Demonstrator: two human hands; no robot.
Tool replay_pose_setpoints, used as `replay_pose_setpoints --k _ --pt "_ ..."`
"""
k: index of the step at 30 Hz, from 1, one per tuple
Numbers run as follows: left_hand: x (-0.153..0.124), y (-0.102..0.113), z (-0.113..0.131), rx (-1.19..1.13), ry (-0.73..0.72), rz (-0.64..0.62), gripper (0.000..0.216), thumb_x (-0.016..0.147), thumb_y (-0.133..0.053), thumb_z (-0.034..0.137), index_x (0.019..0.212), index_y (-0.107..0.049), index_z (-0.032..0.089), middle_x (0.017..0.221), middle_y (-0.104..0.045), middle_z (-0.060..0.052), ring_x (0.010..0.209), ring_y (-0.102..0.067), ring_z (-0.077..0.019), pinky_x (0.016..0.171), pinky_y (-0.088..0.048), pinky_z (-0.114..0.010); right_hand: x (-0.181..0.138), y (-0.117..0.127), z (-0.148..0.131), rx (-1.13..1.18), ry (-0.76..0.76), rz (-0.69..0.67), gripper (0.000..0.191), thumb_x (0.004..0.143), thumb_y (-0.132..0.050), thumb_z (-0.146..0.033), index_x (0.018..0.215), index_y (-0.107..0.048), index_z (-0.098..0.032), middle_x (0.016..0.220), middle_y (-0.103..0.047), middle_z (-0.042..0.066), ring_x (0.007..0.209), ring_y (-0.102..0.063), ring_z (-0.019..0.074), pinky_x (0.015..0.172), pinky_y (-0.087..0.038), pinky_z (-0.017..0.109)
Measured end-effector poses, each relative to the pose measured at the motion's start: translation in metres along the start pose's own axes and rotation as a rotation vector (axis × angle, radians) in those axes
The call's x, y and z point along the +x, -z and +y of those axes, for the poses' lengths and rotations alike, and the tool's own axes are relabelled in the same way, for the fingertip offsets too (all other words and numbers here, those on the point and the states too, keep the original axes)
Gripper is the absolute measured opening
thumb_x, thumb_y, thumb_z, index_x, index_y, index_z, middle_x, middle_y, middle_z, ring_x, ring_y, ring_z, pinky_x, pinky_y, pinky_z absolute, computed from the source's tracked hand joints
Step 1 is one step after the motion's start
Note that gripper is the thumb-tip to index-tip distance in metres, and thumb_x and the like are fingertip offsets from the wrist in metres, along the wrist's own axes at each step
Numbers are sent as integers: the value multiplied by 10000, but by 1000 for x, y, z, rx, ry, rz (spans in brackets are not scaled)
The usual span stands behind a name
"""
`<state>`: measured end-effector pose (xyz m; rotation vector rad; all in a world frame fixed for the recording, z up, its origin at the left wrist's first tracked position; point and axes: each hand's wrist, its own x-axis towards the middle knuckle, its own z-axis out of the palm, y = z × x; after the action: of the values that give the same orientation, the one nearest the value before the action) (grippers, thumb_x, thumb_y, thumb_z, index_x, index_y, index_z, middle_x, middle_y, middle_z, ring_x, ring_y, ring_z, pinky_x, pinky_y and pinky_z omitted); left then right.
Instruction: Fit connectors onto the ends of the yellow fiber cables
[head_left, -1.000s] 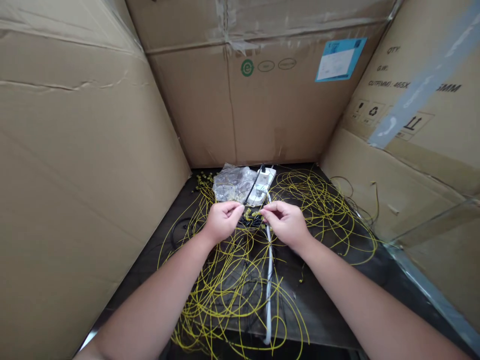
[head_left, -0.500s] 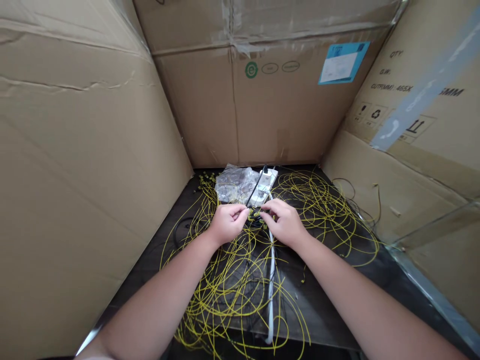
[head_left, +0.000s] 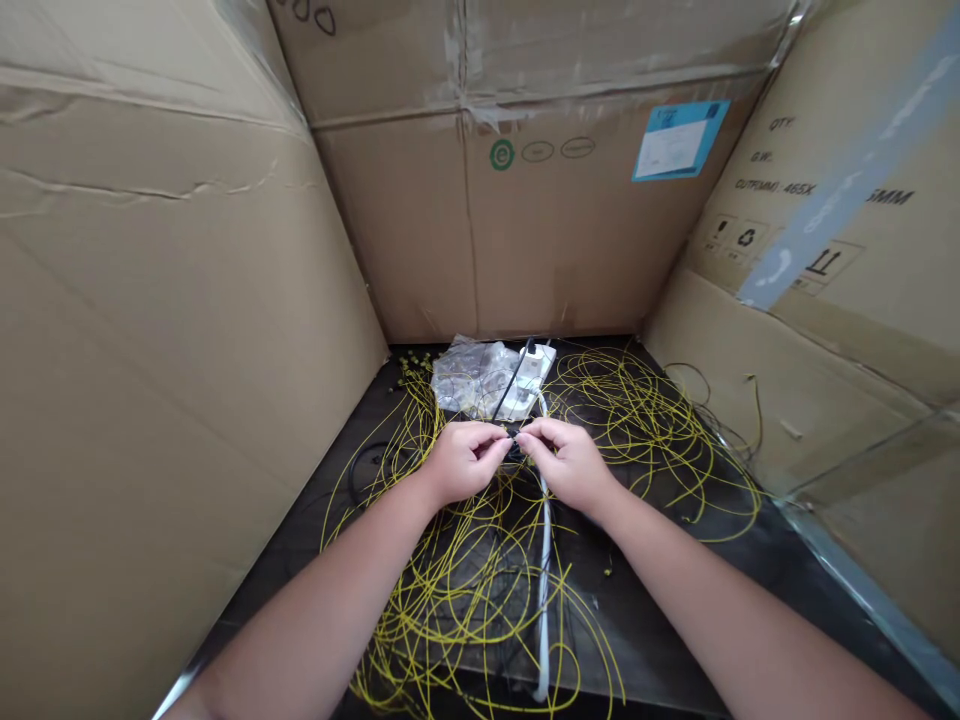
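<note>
My left hand (head_left: pixel 469 463) and my right hand (head_left: pixel 564 466) meet fingertip to fingertip above the dark table. Thumb and forefinger are pinched on each side, and whatever small piece sits between them is too small to make out. Just behind and below the fingertips lies a dark bundle of black cable (head_left: pixel 515 452), mostly covered by my hands. Thin yellow wires (head_left: pixel 450 600) spread in loose loops beneath my wrists and toward the front. A thick white cable (head_left: pixel 544 590) runs under my right hand to the table's front edge.
Behind my hands lie a clear plastic bag (head_left: pixel 469 375) and a white power strip (head_left: pixel 537 365) with a black plug. More yellow wires (head_left: pixel 637 410) are coiled on the right. Cardboard boxes stand left (head_left: pixel 172 400), behind (head_left: pixel 555 240) and right (head_left: pixel 832 360).
My fingertips have come together; a gap showed between them before, with yellow ends visible there. My right fingers have closed into a pinch. The view has tipped slightly upward.
</note>
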<state>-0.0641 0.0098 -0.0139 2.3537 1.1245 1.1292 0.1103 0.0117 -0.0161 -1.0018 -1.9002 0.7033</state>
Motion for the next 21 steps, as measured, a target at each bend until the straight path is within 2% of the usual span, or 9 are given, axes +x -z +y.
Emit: replay_pose_setpoints --k 2,4,7,11,14,18,20,21 --pt "-1 0 -1 7 -17 -20 264 818 -507 213 1055 -599 142 667 -613 -13 528 -506 -94 545 -428 -229 0 0 0 -32 36 -12 180 833 -505 -273 708 -593 -180 661 -588 26 609 -516 142 599 -394 275" --pt "-1 0 -1 29 -111 -37 342 819 -495 187 1156 -550 155 786 -658 -40 631 -569 -114 632 -468 -254 0 0 1 -51 78 -25 191 831 -502 -263 671 -564 -179 648 -571 25 600 -499 139 599 -386 275" --pt "0 1 0 83 -243 -31 265 823 -486 172 1056 -614 172 825 -675 -54 706 -596 -132 685 -480 -278 -1 0 1 -15 74 -36 190 827 -500 -264 664 -544 -177 648 -561 23 602 -493 137 595 -385 271" --pt "4 5 2 166 -244 -12 221 816 -478 152 965 -639 181 804 -674 -49 733 -611 -145 705 -491 -288 0 2 -1 151 -34 6 181 810 -516 -286 673 -538 -170 628 -532 8 585 -471 126 566 -380 257" --pt "8 12 -1 239 -223 64 211 808 -475 141 937 -638 179 881 -680 -56 824 -623 -157 770 -496 -298 6 11 -3 455 -98 155 192 799 -546 -309 662 -522 -176 645 -526 4 610 -489 121 607 -414 262" --pt "15 28 -12 377 -179 131 235 814 -458 149 972 -628 178 954 -676 -61 899 -622 -162 830 -492 -301 17 36 -4 1074 -152 322 172 768 -585 -341 716 -498 -202 878 -606 33 838 -584 178 772 -470 369" --pt "18 38 -20 433 -145 163 246 820 -441 154 978 -628 180 979 -672 -59 919 -620 -160 846 -490 -299 21 53 -2 1247 -165 407 187 760 -585 -321 689 -458 -204 819 -603 20 825 -594 175 795 -480 402" --pt "20 44 -25 456 -125 177 247 821 -437 158 973 -630 181 981 -671 -58 919 -620 -159 849 -490 -296 23 61 0 1290 -165 473 206 762 -577 -299 662 -427 -199 720 -572 -1 729 -588 148 768 -494 389"
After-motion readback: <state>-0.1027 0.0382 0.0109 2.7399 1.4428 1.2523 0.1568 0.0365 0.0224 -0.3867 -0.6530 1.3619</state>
